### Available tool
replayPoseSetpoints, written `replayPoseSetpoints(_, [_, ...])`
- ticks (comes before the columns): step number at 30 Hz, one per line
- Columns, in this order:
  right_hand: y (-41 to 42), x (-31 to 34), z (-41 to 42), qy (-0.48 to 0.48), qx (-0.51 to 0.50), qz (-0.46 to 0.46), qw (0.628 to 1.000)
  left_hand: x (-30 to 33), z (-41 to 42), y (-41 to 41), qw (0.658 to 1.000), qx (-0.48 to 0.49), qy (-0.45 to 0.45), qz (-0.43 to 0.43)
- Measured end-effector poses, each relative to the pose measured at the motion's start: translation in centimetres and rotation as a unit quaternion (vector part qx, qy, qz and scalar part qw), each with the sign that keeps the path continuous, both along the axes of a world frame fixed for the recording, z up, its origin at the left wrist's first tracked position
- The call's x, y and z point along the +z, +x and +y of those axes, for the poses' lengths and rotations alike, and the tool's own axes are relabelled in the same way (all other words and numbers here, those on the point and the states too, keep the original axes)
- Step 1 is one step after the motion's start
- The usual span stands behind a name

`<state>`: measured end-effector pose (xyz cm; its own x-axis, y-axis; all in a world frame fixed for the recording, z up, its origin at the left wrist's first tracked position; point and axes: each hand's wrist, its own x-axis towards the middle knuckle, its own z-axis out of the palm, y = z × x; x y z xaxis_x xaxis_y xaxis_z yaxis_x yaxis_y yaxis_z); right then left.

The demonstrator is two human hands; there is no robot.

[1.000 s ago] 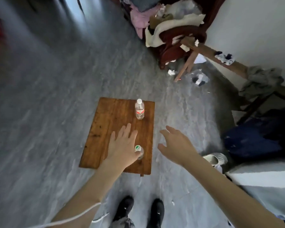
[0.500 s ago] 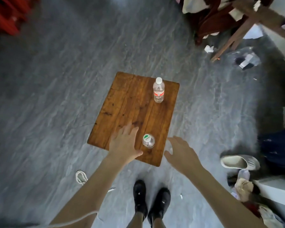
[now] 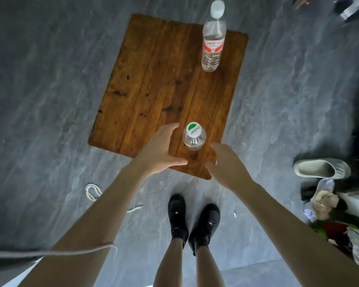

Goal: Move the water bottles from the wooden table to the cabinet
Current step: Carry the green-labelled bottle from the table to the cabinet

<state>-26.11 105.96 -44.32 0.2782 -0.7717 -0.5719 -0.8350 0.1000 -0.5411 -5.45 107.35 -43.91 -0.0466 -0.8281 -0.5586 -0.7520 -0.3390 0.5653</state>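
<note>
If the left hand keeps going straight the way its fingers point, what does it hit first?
Probably the wooden table: the left hand points past the left side of the green-capped bottle, seemingly without touching. Depth is unclear.

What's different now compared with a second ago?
Both hands have closed in on the near bottle: the left hand and right hand now flank it, neither gripping it yet. Both bottles, including the far bottle, stayed upright on the wooden table.
</note>
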Motion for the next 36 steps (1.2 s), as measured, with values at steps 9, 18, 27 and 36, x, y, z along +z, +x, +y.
replayPoseSetpoints(9, [2.5,-7.6,1.2,0.008,-0.162,-0.138,0.977,-6.6,-0.8,-2.4,0.966,0.085,-0.178,0.170])
replayPoseSetpoints(18, [2.1,-6.2,-0.2,0.318,-0.460,-0.349,0.752,-1.5,0.2,-1.4,0.937,0.103,-0.258,0.210])
replayPoseSetpoints(27, [-0.1,6.5,-2.7,0.344,-0.441,-0.479,0.677,13.4,-3.3,-3.3,0.917,0.059,-0.297,0.258])
replayPoseSetpoints(36, [-7.6,23.3,-1.4,0.309,-0.463,-0.523,0.645,31.2,-4.7,-9.2,0.909,-0.037,-0.299,0.287])
